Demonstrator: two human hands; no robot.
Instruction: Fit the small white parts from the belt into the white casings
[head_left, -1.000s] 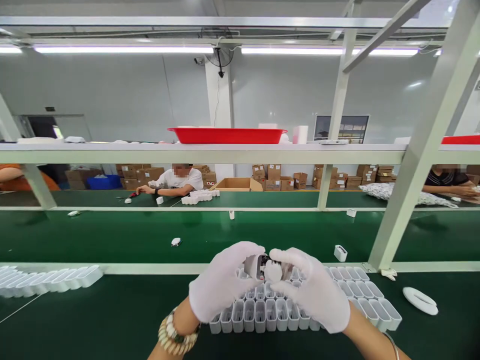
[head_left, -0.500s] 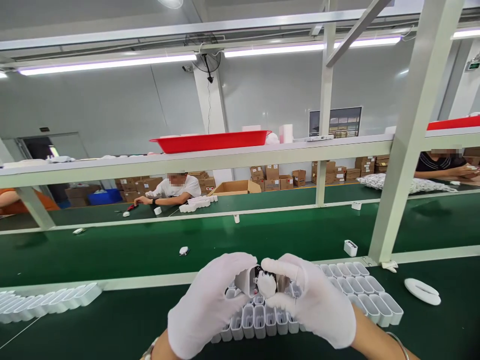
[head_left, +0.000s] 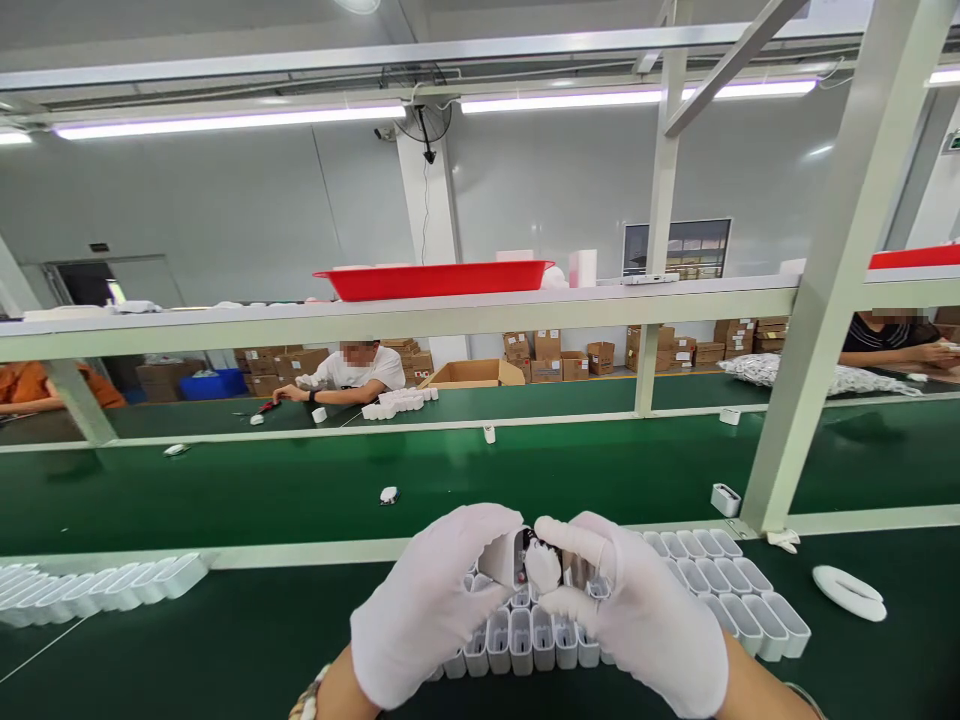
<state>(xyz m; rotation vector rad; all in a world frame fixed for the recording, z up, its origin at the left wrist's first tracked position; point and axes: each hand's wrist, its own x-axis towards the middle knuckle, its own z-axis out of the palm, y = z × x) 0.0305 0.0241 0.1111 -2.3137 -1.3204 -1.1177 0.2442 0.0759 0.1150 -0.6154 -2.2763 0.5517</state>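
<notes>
My left hand (head_left: pixel 435 605), in a white glove, pinches a small white plastic housing (head_left: pixel 501 560), tilted with its opening turned to the right. My gloved right hand (head_left: pixel 649 625) grips a part with a rounded white piece (head_left: pixel 543 567) and dark bits at its top, held right at the housing's mouth. Whether the part sits partly inside the housing cannot be made out; the fingers cover much of both. Below and behind the hands stand rows of open white housings (head_left: pixel 520 642), some with dark pieces inside. More rows of open housings (head_left: pixel 757 610) stand at the right.
A slanting row of housings (head_left: pixel 150 590) lies at the left. A white oval piece (head_left: pixel 849 593) rests at the right near the post (head_left: pixel 817 330). The green belt (head_left: pixel 300 500) beyond carries scattered white parts. Above runs a shelf with a red tray (head_left: pixel 442 281). Co-workers sit across.
The view has shifted slightly, so the scene sits a little further right. Both hands keep their grip, the part still at the housing's mouth. The parts on the belt have drifted slightly right.
</notes>
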